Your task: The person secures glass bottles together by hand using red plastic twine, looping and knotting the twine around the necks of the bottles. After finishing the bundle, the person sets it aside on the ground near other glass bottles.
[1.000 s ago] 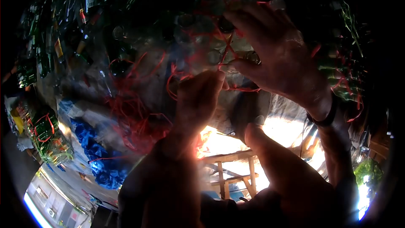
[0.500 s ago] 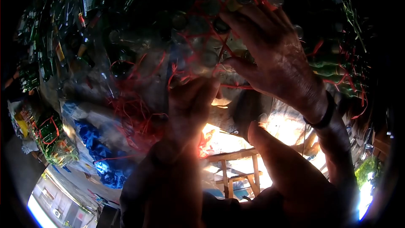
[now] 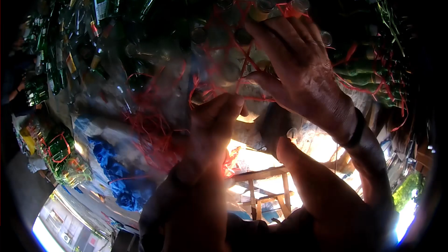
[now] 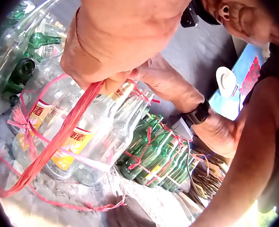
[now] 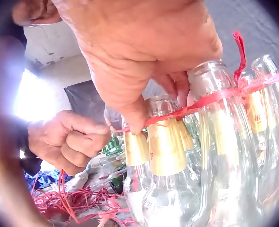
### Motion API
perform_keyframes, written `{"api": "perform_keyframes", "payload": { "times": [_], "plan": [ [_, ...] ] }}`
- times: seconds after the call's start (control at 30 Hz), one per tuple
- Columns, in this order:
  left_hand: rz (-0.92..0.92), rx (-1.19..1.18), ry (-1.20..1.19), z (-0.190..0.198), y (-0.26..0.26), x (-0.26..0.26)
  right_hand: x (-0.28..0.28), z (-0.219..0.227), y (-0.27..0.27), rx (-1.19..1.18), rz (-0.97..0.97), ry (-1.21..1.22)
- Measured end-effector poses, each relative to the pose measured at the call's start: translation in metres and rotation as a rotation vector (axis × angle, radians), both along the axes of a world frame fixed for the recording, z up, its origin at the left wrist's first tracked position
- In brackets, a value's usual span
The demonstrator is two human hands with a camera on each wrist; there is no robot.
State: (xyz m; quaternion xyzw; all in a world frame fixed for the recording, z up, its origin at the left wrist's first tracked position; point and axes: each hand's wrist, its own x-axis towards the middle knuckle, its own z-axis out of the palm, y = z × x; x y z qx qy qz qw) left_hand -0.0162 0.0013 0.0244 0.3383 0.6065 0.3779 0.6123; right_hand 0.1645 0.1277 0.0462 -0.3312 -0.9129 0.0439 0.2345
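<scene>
My left hand (image 3: 210, 121) is a fist near the bundle's side, gripping red plastic twine (image 4: 64, 132). A thick strand hangs from the fist in the left wrist view. Thin twine runs from it to my right hand's thumb. My right hand (image 3: 301, 67) lies over the necks of clear glass bottles (image 5: 170, 198), fingers extended across the tops. Its thumb (image 5: 135, 116) presses the twine against a gold-foiled neck (image 5: 165, 146). Red twine (image 5: 215, 97) loops round the bottle necks, and another band passes round the bodies with yellow labels (image 4: 73, 146).
A heap of loose red twine (image 3: 154, 135) lies left of the bundle, beside blue plastic (image 3: 109, 168). Green bottles (image 4: 153, 156) tied with red twine stand to the right. Many loose bottles (image 3: 100, 4) fill the far left. A wooden stool (image 3: 261, 193) is near my legs.
My left hand has drawn slightly down and away from the right thumb, still gripping the twine. My right hand stays over the bottle necks; the head view has shifted a little.
</scene>
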Motion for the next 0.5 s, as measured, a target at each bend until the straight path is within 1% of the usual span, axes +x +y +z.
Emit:
{"api": "perform_keyframes", "payload": {
  "times": [0.03, 0.1, 0.13, 0.17, 0.23, 0.27, 0.33, 0.37, 0.43, 0.47, 0.5],
  "plan": [
    [0.000, 0.002, 0.004, 0.000, 0.000, -0.001, 0.004, 0.003, -0.002, 0.002, 0.000, 0.004],
    [0.006, 0.095, 0.005, 0.000, -0.001, 0.001, 0.011, 0.017, -0.012, -0.019, 0.032, 0.109],
    [0.008, 0.096, 0.007, -0.001, -0.003, 0.002, 0.009, 0.019, -0.020, -0.084, 0.058, 0.241],
    [0.022, 0.125, -0.032, -0.005, -0.004, 0.004, 0.011, 0.020, -0.034, -0.231, 0.042, 0.288],
    [0.031, 0.153, -0.071, -0.005, -0.006, 0.004, 0.013, 0.018, -0.057, -0.627, -0.005, 0.265],
    [-0.005, 0.165, -0.068, -0.003, -0.006, 0.001, 0.013, 0.008, -0.061, -0.624, -0.007, 0.267],
    [-0.045, 0.177, -0.064, -0.002, -0.008, -0.001, 0.012, -0.012, -0.069, -0.799, 0.004, 0.268],
    [-0.047, 0.183, -0.062, -0.004, -0.009, -0.001, 0.008, -0.014, -0.070, -0.798, 0.003, 0.268],
    [-0.050, 0.194, -0.064, -0.007, -0.011, -0.003, -0.003, -0.017, -0.072, -0.981, -0.062, 0.488],
    [-0.189, 0.266, 0.118, -0.008, -0.011, -0.012, -0.006, -0.019, -0.073, -1.026, -0.072, 0.507],
    [-0.326, 0.339, 0.303, -0.010, -0.010, -0.019, -0.010, -0.021, -0.074, -1.015, -0.070, 0.506]
  ]
}}
